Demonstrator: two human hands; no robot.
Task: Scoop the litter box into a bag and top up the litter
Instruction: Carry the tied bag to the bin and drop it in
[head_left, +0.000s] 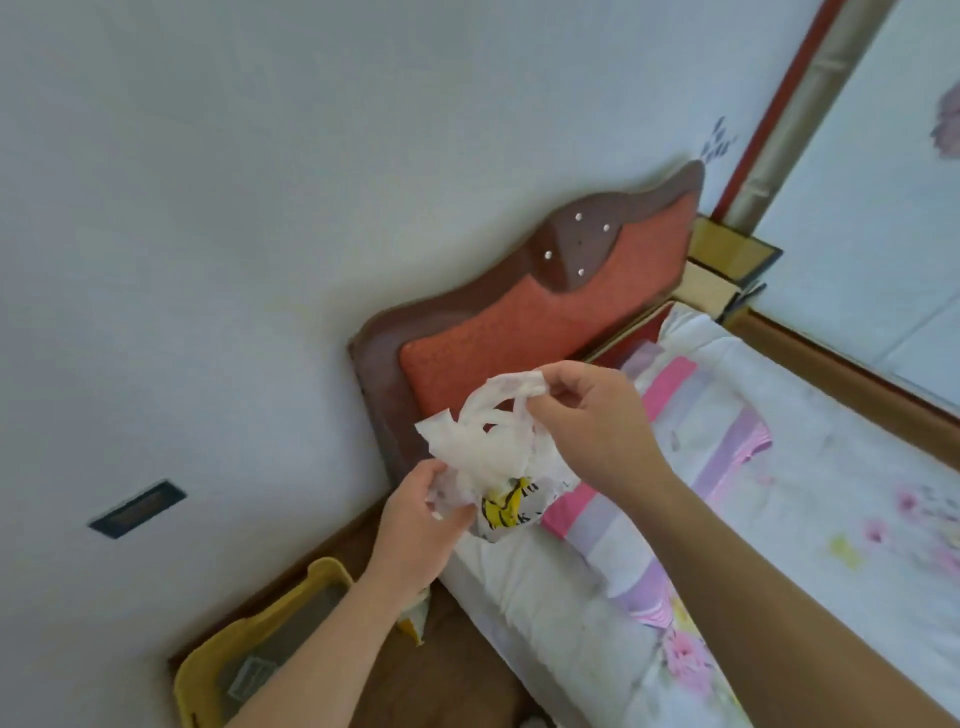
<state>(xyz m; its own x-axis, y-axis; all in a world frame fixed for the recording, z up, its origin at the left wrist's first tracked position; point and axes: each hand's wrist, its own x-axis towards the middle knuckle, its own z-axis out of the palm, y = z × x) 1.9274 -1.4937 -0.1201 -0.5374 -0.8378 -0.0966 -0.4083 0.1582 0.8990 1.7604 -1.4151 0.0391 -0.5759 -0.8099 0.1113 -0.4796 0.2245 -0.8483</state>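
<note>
- Closest to me, the person's left hand (415, 512) was raised in front of the chest. Its grip was closed round the crumpled lower part of a thin white plastic bag (493, 452).
- The right hand (587, 410) was a little higher and to the right. Its grip was a pinch of thumb and fingertips on one of the bag's handle loops, pulling it upward.
- The bag hung between the two hands, bunched and not opened out, with a yellow and black print showing near its bottom.
- Below the left forearm, a yellow litter box (324, 569) stood on the brown floor (447, 670) against the wall. Grey litter showed inside it, and the forearm covered part of it.
- Just beside the box, under the left wrist, was a small yellow and white item (415, 621); I could not tell what it was.
- To the right lay a bed (810, 519) with a white floral cover and a folded pink and lilac striped blanket (675, 467).
- Behind the hands, the bed's red padded headboard (545, 312), with a dark wooden frame, stood against the white wall (234, 208).
- A dark rectangular plate (137, 509) was set in that wall, to the left of the headboard.
- Farthest off, a red and beige upright frame (789, 104) ran up the corner.
</note>
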